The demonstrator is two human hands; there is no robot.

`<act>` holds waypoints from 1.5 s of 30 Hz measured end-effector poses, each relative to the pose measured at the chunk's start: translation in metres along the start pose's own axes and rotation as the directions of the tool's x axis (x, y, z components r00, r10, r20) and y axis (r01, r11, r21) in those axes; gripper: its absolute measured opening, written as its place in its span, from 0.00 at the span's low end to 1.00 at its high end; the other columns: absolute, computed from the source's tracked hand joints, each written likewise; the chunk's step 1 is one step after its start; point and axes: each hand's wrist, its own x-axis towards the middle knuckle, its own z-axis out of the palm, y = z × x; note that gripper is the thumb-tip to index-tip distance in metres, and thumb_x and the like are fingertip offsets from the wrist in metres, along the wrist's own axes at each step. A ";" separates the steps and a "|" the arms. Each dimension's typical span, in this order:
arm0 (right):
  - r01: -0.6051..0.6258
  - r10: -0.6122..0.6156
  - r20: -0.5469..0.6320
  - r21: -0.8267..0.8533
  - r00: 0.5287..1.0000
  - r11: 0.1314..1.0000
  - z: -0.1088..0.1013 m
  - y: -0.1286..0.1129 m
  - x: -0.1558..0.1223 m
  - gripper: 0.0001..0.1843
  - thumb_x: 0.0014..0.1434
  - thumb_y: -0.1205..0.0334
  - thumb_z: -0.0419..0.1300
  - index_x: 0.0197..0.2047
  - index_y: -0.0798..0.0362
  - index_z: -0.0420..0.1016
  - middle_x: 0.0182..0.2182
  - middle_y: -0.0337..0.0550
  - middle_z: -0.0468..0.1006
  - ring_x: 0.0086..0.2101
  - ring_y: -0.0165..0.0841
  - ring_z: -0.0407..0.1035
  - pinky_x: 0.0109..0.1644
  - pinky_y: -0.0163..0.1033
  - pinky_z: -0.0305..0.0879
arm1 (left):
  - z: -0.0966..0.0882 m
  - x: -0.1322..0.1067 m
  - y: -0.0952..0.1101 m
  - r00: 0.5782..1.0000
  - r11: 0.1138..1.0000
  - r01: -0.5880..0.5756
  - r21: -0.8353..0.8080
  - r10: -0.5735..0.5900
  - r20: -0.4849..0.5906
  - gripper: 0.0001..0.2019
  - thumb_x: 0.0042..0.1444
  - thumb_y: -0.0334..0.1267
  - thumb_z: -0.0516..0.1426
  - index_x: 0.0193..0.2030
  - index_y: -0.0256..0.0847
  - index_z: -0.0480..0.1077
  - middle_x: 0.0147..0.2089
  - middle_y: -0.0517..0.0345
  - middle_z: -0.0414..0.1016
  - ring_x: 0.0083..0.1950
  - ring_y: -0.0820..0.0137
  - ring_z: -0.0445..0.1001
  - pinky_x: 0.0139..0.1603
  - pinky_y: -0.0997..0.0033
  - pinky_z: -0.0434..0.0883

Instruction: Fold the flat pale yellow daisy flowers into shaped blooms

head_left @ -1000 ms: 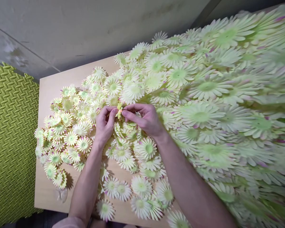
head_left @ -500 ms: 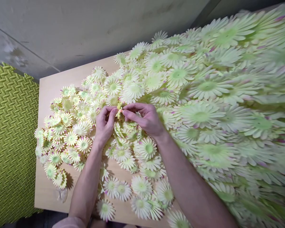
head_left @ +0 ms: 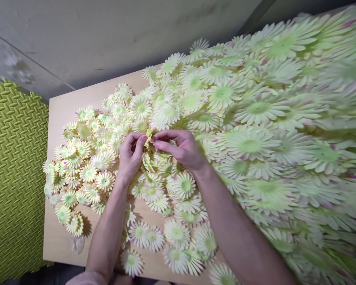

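Note:
Between my two hands is a small yellow artificial flower piece, seen edge-on. My left hand pinches it from the left with thumb and forefinger. From the right, my right hand has its thumb and forefinger pressed together at the piece's edge. Parts of the piece are hidden by the fingertips. Beneath and around both hands lie many pale flower heads with green centres and pink-purple petal tips. To the left of my left hand is a pile of smaller flower heads.
A light wooden table carries the flowers. Larger flower heads are heaped across the right side. Behind stands a grey wall. A yellow-green woven-pattern mat is at the left. A clear plastic scrap lies near the front edge.
My right fingertips have shifted very slightly at the yellow flower piece, and the piece has turned a little. My left hand and the piles look the same.

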 end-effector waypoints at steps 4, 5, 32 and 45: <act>0.014 -0.014 0.012 -0.014 1.000 1.000 0.000 -0.002 0.000 0.04 0.54 0.62 0.68 0.34 0.51 0.83 0.28 0.39 0.81 0.28 0.29 0.72 0.32 0.35 0.69 | 0.000 0.000 0.002 1.000 1.000 0.006 0.006 -0.006 -0.004 0.16 0.60 0.52 0.57 0.34 0.40 0.71 0.29 0.61 0.68 0.28 0.77 0.61 0.29 0.75 0.61; 0.015 -0.015 0.010 -0.023 1.000 1.000 0.000 -0.002 0.000 0.04 0.54 0.61 0.69 0.34 0.51 0.83 0.28 0.39 0.81 0.28 0.29 0.71 0.32 0.35 0.68 | 0.000 0.000 0.002 1.000 1.000 0.012 0.000 -0.012 -0.004 0.16 0.60 0.52 0.57 0.34 0.40 0.71 0.29 0.61 0.68 0.28 0.77 0.62 0.29 0.75 0.61; 0.003 -0.001 0.047 -0.042 0.999 0.999 0.001 -0.005 0.000 0.10 0.59 0.54 0.66 0.37 0.51 0.80 0.27 0.39 0.77 0.28 0.30 0.70 0.34 0.36 0.69 | 0.000 -0.001 0.012 1.000 0.998 -0.001 -0.060 0.002 0.016 0.16 0.59 0.52 0.59 0.30 0.41 0.69 0.26 0.62 0.66 0.27 0.77 0.62 0.27 0.73 0.62; 0.006 -0.003 0.069 -0.037 0.998 0.999 0.000 -0.008 0.000 0.09 0.60 0.54 0.65 0.33 0.51 0.80 0.25 0.38 0.75 0.28 0.29 0.68 0.33 0.35 0.66 | 0.003 -0.001 0.005 0.999 0.994 0.043 -0.105 -0.044 -0.003 0.18 0.55 0.52 0.62 0.27 0.39 0.69 0.23 0.65 0.64 0.24 0.80 0.59 0.24 0.76 0.58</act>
